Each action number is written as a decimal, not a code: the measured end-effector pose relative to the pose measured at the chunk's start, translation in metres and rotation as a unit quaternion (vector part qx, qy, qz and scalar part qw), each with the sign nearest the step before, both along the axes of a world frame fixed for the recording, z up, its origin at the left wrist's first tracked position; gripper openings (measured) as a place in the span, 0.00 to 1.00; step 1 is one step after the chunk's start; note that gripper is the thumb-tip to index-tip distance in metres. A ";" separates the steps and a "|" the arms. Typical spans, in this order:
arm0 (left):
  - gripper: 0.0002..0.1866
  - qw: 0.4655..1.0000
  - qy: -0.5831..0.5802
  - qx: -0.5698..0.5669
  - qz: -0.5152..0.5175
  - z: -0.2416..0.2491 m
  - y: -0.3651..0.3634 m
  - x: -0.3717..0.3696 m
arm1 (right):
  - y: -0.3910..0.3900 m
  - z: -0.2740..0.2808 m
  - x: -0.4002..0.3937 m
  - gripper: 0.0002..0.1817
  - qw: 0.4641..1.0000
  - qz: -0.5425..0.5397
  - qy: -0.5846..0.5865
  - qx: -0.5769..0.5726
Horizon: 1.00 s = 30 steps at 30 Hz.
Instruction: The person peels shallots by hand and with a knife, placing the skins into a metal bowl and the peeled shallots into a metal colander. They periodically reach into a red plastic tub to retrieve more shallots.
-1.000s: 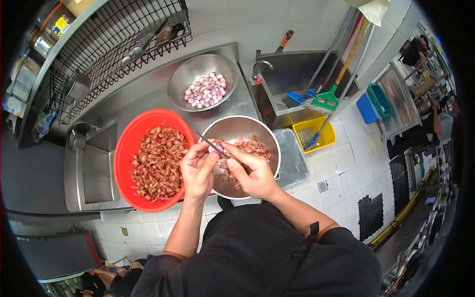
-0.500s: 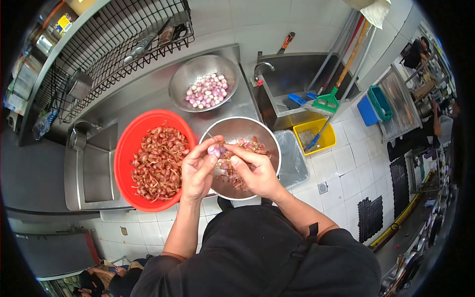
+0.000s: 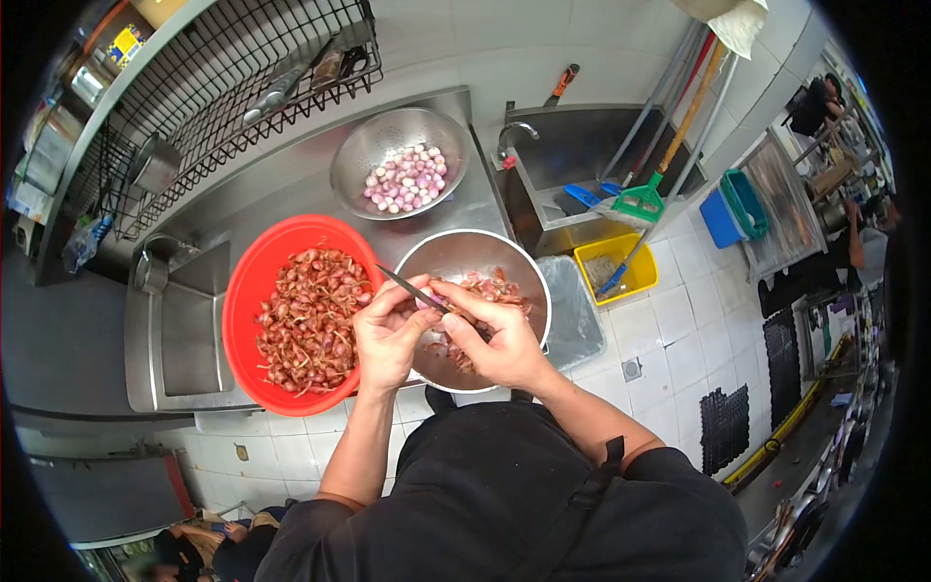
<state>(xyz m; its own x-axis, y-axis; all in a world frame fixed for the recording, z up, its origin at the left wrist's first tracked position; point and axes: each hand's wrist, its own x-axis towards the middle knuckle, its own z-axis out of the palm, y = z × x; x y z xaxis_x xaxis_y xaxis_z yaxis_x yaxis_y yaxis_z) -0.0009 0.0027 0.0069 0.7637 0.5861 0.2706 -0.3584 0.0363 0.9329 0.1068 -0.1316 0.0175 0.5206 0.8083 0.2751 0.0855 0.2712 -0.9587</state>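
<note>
"Count?"
"One knife (image 3: 400, 280), one shallot (image 3: 432, 292) in hand, one tub (image 3: 240, 320), one colander (image 3: 357, 145), one pot (image 3: 451, 250)."
"Hands?"
"Left hand (image 3: 387, 338) pinches the shallot above the pot; right hand (image 3: 504, 341) grips the knife."
"Changed?"
"Half a second ago, the knife barely showed; now it crosses the shallot."
"Pointing?"
"Up-left, toward the tub, long axis slanting."

Holds forearms (image 3: 359, 451) forward, angled inward; has left hand (image 3: 388, 339) and right hand (image 3: 499, 344) nearly meeting, with fingers (image 3: 477, 305) bent and thumbs (image 3: 464, 335) pressed inward in a pinch.
</note>
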 end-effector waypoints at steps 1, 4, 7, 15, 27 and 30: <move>0.21 0.999 -0.001 -0.035 0.002 -0.002 -0.002 0.000 | 0.000 0.000 0.001 0.22 1.000 -0.003 -0.016 0.003; 0.22 0.997 -0.019 -0.073 0.004 0.000 -0.005 0.003 | -0.002 0.003 0.003 0.21 0.999 -0.012 -0.044 0.006; 0.23 0.995 -0.032 -0.094 0.003 0.000 -0.006 0.000 | -0.005 0.002 0.008 0.20 1.000 -0.007 -0.002 -0.028; 0.20 0.993 -0.036 -0.109 0.022 0.001 -0.006 0.000 | -0.009 0.015 0.001 0.21 0.998 0.005 0.031 -0.052; 0.18 0.992 -0.054 -0.114 -0.003 -0.005 -0.003 -0.004 | -0.008 0.016 0.005 0.19 0.996 0.029 0.066 -0.058; 0.17 0.981 -0.059 -0.180 -0.046 -0.005 0.000 -0.006 | -0.008 0.005 0.007 0.18 0.981 0.036 0.155 -0.107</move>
<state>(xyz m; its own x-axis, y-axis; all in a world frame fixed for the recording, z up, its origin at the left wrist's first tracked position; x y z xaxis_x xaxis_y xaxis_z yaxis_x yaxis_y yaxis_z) -0.0072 0.0023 0.0016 0.7936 0.5901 0.1487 -0.4432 0.3931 0.8056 0.1134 -0.1397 0.0222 0.4910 0.8685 -0.0676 -0.2311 0.0551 -0.9714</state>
